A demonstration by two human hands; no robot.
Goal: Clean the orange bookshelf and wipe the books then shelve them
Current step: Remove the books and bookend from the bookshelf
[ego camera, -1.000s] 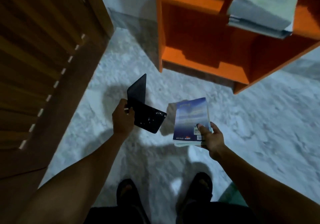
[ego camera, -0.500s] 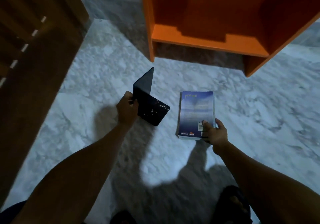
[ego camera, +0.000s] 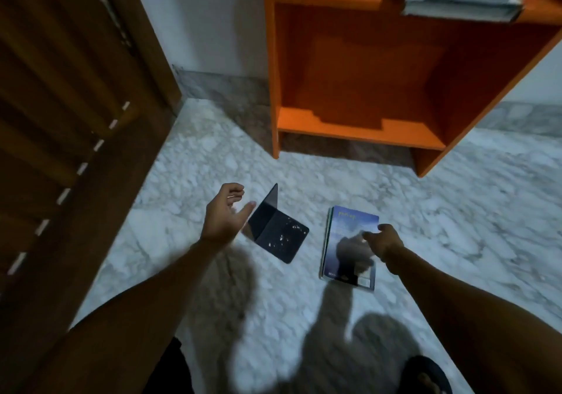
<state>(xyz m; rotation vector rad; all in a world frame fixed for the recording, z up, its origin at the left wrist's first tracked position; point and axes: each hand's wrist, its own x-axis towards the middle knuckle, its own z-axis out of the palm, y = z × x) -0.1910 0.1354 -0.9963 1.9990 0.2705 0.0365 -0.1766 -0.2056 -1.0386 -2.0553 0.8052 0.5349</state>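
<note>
The orange bookshelf stands against the wall ahead, its lowest compartment bare. A blue paperback book lies flat on the marble floor below it. Left of the book a black L-shaped bookend rests on the floor, one flap upright, with light specks on its flat part. My left hand hovers just left of the bookend, fingers spread, holding nothing. My right hand hangs above the book's right edge, fingers loose and apart from it.
A dark wooden door fills the left side. Grey papers or books lie on an upper shelf at top right. My feet show at the bottom, one in a dark sandal. Marble floor extends to the right.
Both hands have let go: the bookend and the blue book now rest on the floor, and my hands have lifted off them. The view has tilted up toward the shelf.
</note>
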